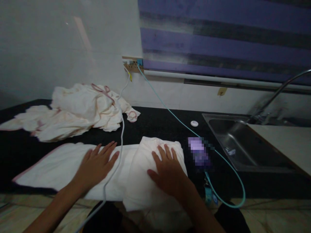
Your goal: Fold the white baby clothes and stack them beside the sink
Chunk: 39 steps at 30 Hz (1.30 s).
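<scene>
A white cloth with pink edging (60,168) lies spread along the front of the black counter (160,124). Its right end is folded over into a thicker pad (145,191) that hangs slightly past the counter edge. My left hand (96,165) rests flat on the spread part, fingers apart. My right hand (167,171) presses flat on the folded part, fingers apart. A white cable (121,136) runs across the cloth between my hands.
A crumpled heap of white cloths (77,111) sits at the back left. A teal cable (170,111) runs from a wall socket (132,64) past a blurred purple object (198,152). A steel sink (240,142) with a tap is at right; a small white disc (194,123) lies near it.
</scene>
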{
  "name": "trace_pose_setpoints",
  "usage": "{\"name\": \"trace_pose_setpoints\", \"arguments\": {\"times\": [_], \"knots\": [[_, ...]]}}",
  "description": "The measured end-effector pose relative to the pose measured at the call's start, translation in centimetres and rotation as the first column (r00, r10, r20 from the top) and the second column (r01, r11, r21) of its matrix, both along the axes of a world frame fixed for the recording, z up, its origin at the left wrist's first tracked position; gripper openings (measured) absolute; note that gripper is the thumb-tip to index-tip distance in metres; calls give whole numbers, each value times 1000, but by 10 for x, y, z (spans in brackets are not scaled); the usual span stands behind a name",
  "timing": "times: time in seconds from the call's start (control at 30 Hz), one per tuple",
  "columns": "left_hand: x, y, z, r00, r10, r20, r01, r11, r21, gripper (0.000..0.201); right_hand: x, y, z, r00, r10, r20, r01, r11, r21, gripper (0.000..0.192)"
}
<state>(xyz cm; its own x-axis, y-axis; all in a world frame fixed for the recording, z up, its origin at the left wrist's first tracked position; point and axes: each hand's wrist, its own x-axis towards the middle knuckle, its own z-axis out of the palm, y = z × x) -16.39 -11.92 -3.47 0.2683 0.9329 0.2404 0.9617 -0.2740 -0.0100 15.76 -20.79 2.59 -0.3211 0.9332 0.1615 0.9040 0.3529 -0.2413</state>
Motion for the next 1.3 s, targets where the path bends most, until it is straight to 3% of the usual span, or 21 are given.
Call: {"name": "trace_pose_setpoints", "arguments": {"times": [0.1, 0.23, 0.4, 0.53, 0.6, 0.67, 0.73, 0.83, 0.97, 1.13, 1.2, 1.3], "knots": [[1, -2, 2, 999, 11, -38, -11, 1000, -9, 69, -27, 3, 4, 997, 19, -74, -14, 998, 61, 67], [8, -6, 4, 999, 30, 24, -30, 1000, -11, 66, -49, 8, -12, 989, 75, -128, -69, 996, 48, 61], [10, -8, 7, 999, 31, -21, -31, 999, 17, 67, -48, 13, -25, 987, 98, -124, -97, 995, 19, 60], [12, -10, 9, 996, 42, -73, -41, 999, 13, 70, -45, 12, -17, 987, 103, -123, -102, 995, 16, 60], [12, -9, 7, 995, 53, -88, -52, 999, 15, 72, -42, 0, -12, 983, 100, -153, -89, 993, 81, 58], [11, -8, 6, 994, 61, -95, -58, 998, 37, 71, -36, -20, -11, 975, 62, -212, -23, 983, 182, 53], [11, -5, 5, 993, 55, -102, -47, 996, 72, 70, -24, -45, -16, 951, -47, -306, 127, 961, 247, 48], [13, 0, 6, 993, 54, -105, -46, 996, 83, 71, 0, -81, -32, 862, -209, -462, 355, 899, 257, 39], [13, 6, 7, 996, 38, -83, -34, 998, 44, 74, 25, -108, -54, 707, -413, -574, 552, 830, 83, 37], [8, 5, -3, 997, 19, -75, -14, 998, 60, 77, 42, -114, -58, 531, -686, -498, 705, 683, -190, 56], [10, 3, -5, 995, 40, -93, -36, 998, 47, 77, 48, -111, -52, 541, -717, -440, 672, 683, -287, 55], [14, 3, -5, 993, 80, -83, -82, 997, -12, 77, 54, -101, -36, 616, -719, -322, 602, 693, -396, 50]]}}
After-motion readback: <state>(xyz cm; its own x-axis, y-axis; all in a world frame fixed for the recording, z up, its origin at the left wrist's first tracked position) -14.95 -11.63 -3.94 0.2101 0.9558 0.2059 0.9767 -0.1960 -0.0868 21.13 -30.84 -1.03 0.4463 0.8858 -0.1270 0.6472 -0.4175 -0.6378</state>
